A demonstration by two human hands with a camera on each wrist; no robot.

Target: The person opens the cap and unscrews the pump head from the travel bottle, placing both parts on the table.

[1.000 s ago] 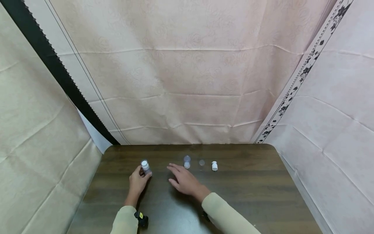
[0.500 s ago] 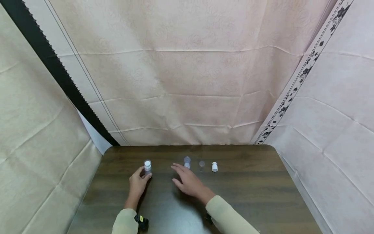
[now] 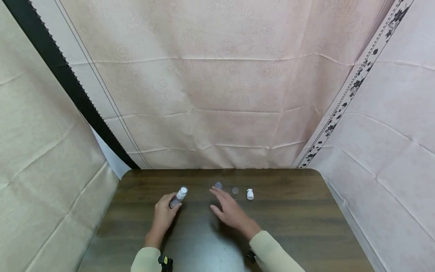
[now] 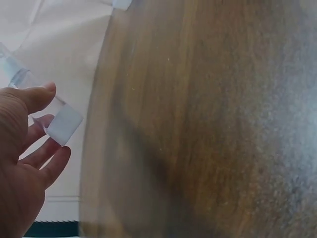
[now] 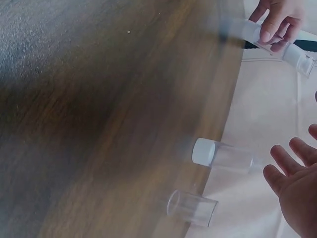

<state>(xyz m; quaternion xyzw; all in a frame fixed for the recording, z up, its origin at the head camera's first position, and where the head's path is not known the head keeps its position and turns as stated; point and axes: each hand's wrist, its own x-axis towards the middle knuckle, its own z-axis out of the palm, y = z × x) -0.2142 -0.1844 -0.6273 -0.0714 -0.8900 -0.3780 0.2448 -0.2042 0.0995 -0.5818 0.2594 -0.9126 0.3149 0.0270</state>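
My left hand [image 3: 165,212] holds a small clear bottle [image 3: 179,197] with a white upper part between thumb and fingers. The bottle leans to the right in the head view. A pale block-like end [image 4: 64,125] shows below the fingers in the left wrist view. Whether it touches the table cannot be told. My right hand [image 3: 234,213] has its fingers extended and holds nothing. Its fingertips are near a clear cylinder with a white base [image 5: 225,156], partly hidden behind that hand in the head view. Beside this stands a clear, empty-looking cup-like cylinder [image 5: 193,208].
A small white piece with a narrower top [image 3: 250,194] stands to the right of the clear cylinders. All stand toward the far edge of the dark wooden table [image 3: 292,226]. Pale cloth [image 3: 217,87] hangs behind the table and at its sides.
My left hand has shifted slightly right, and the bottle it holds has gone from leaning left through upright to leaning right. My right hand has moved right, covering more of the white-based cylinder.
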